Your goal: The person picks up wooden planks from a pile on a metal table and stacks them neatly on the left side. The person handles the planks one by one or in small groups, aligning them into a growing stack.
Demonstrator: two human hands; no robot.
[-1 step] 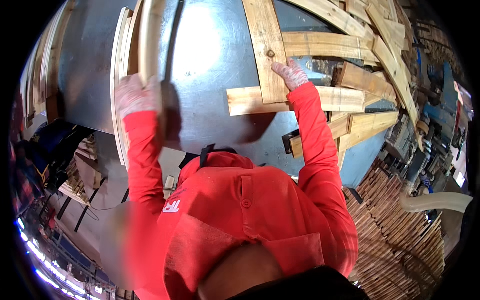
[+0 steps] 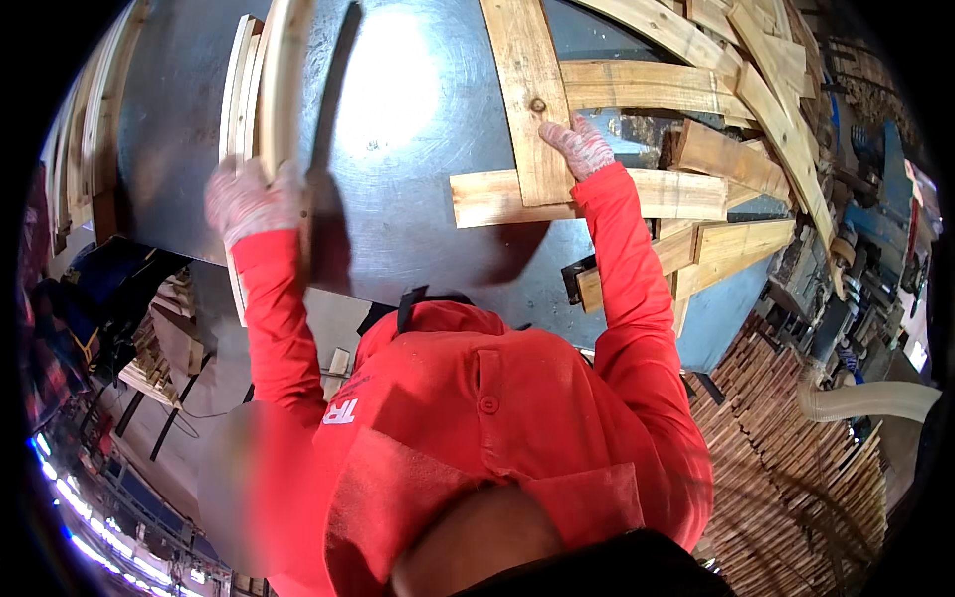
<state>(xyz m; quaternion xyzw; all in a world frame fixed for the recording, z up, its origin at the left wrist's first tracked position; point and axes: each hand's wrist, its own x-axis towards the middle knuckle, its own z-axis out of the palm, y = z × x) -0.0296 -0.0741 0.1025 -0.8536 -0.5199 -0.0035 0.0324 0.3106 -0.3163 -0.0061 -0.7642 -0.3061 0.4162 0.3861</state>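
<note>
My left hand (image 2: 254,197), in a speckled pink-and-white work glove, is closed around the near part of a long wooden board (image 2: 286,80). That board lies against a group of pale boards (image 2: 239,109) at the left of the metal table (image 2: 428,244). My right hand (image 2: 579,147), gloved alike, grips the right edge of a knotted wooden board (image 2: 532,95); its fingertips rest on the face near the knot. The near end of this board lies across another plank (image 2: 487,199), which runs crosswise under my right wrist. The undersides of both held boards are hidden.
Loose planks (image 2: 662,88) are piled at the right of the table, some crossing each other. More boards (image 2: 104,109) stand at the far left. On the lower right are a large stack of wood strips (image 2: 786,468) and a pale flexible hose (image 2: 865,403).
My left hand has shifted a little left with its board, closing up toward the pale boards beside it. My right hand and its board stay in place.
</note>
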